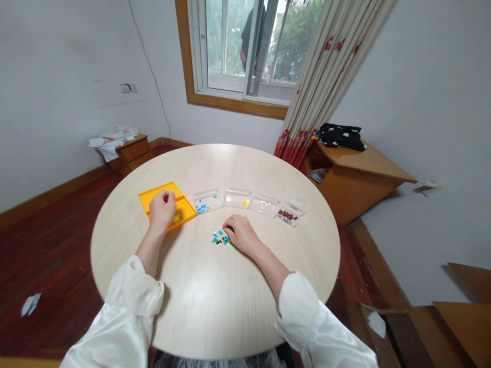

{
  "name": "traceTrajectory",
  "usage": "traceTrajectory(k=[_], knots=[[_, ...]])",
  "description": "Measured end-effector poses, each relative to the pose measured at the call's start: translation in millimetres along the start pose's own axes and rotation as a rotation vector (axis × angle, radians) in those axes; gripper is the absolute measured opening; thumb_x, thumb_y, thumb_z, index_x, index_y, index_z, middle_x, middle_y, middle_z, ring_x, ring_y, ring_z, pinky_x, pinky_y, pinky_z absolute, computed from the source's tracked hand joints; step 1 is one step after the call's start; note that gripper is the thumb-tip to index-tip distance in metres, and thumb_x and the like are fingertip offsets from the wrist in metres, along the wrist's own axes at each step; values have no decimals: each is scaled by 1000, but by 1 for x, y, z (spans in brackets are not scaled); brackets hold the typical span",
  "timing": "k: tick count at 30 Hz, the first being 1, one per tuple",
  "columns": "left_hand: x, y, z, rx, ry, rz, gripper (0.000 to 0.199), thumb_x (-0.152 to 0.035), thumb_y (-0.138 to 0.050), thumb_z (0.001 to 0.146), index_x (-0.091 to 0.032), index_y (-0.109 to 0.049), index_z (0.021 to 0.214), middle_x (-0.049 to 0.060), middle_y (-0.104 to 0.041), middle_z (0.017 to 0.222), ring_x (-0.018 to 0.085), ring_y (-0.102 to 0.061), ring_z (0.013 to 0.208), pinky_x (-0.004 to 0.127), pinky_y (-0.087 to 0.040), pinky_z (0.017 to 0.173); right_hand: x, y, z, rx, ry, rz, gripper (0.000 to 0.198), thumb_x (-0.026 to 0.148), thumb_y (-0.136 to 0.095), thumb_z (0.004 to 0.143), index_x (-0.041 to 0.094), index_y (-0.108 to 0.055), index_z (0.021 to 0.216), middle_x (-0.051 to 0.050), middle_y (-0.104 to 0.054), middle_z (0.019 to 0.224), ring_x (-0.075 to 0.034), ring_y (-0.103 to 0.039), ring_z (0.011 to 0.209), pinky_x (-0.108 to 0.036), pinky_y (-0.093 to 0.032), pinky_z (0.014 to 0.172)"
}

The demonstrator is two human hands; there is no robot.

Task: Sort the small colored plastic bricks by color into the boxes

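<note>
My left hand (163,208) is closed in a pinch above an open yellow box (184,206); what its fingertips hold, if anything, cannot be made out. A few small green pieces (178,217) show inside that box. My right hand (241,232) rests on the table with its fingers curled down at the edge of a loose pile of small blocks (220,237) in blue, green, brown and cream. Its fingertips touch the pile, and whatever lies between them is hidden.
Clear trays stand in an arc on the round table (199,301): one with blue pieces (203,206), one with yellow pieces (243,203), one with cream pieces (264,204), one with brown pieces (287,214). A wooden cabinet (356,174) stands beyond the table at right.
</note>
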State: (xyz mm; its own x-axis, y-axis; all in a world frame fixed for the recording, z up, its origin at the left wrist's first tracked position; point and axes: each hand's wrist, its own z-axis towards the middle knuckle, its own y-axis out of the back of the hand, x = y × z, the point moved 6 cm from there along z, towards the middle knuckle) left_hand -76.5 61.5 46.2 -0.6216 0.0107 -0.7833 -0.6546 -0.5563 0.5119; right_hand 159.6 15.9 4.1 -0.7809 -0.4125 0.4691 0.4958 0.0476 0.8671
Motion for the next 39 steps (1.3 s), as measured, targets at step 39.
traceTrajectory(k=[39], knots=[[-58,-77,-85,740,-503,-245,19,-32,-59,79,-17,-69,85,5,-67,78,14,-56,72,27,-43,67,-29,-1,7,-283,-187,999,12,27,-64,63,19,-58,69,2,-63,59,-13,-61,57,-24,-47,56]])
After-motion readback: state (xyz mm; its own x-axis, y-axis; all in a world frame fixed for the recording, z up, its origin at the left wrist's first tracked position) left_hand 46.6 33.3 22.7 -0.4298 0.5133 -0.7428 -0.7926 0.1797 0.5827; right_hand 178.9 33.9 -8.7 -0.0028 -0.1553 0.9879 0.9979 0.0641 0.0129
